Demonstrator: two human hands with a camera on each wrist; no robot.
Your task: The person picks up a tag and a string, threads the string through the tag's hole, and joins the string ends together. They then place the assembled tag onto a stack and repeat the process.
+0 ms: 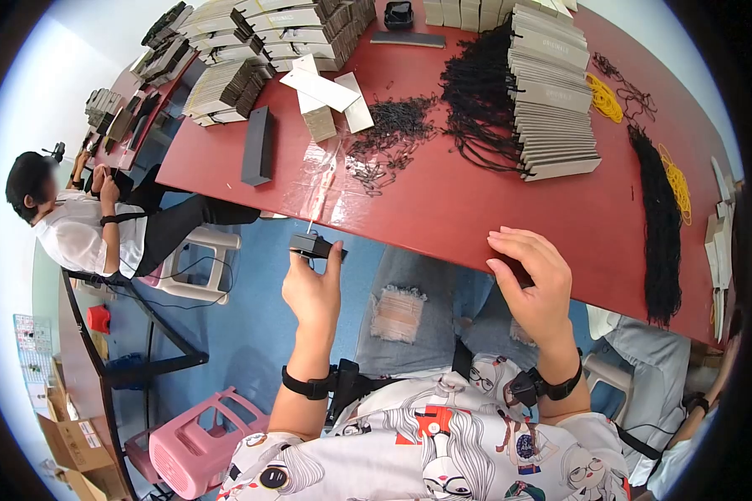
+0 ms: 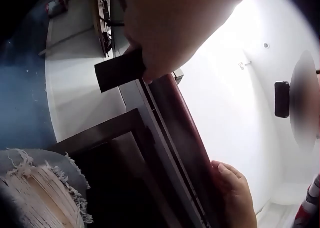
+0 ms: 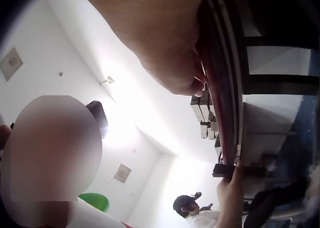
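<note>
My left hand grips a small black box-like piece between thumb and fingers, just off the front edge of the red table. In the left wrist view the black piece juts out from under that hand, plain and straight-edged. Over the table's front edge, my right hand holds nothing, its fingers loosely bent and its thumb apart. Nearest the left hand on the tabletop are a clear plastic sheet and a long black box.
Black clips or loops lie in a loose pile beside white card pieces. Further right are stacked grey tags with black cords, and a black cord bundle. Another person sits at left; a pink stool stands behind.
</note>
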